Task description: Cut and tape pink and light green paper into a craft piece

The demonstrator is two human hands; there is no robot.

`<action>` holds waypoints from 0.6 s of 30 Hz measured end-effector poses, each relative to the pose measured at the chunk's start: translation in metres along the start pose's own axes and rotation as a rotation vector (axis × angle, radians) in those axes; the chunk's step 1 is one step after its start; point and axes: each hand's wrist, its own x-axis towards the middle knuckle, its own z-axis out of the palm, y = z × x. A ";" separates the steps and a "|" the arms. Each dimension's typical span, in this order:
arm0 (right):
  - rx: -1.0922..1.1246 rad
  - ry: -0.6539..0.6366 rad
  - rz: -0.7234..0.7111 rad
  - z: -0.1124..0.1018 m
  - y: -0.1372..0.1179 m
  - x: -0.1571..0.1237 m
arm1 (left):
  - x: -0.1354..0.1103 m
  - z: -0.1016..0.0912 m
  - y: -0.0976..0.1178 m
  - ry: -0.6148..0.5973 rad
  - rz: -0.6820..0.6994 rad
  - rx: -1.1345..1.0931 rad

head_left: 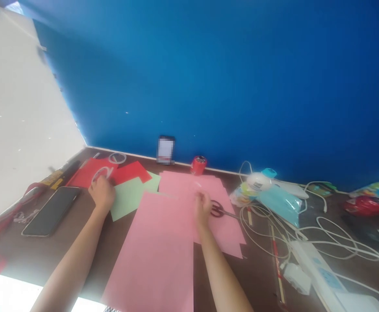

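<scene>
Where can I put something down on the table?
Bare table shows between the left arm and nearest pink sheet, and between the right arm and red stick. Cables and a power strip crowd the right.

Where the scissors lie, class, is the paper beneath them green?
No, the scissors lie on pink paper, beside the right hand.

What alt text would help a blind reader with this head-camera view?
A person's left hand is at a white ring over red paper; the right hand is over pink paper sheets beside dark-handled scissors. On the brown table, a black-screened phone lies left and white cables tangle right.
</scene>
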 end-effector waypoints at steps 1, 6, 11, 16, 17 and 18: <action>-0.031 -0.038 -0.025 0.001 0.000 -0.001 | 0.002 0.001 -0.004 0.006 -0.007 0.001; -0.098 -0.100 -0.079 0.003 0.000 -0.006 | 0.000 0.004 -0.002 0.088 0.187 -0.061; -0.079 -0.115 -0.052 0.002 0.001 -0.004 | -0.012 0.000 0.015 -0.091 0.253 -0.052; -0.076 -0.169 -0.030 0.002 -0.001 -0.003 | -0.014 0.000 0.019 -0.250 0.214 -0.051; -0.076 -0.173 -0.030 0.002 -0.001 -0.004 | -0.015 0.001 0.019 -0.268 0.199 -0.067; -0.076 -0.172 -0.032 0.002 -0.002 -0.004 | -0.015 0.001 0.020 -0.280 0.188 -0.087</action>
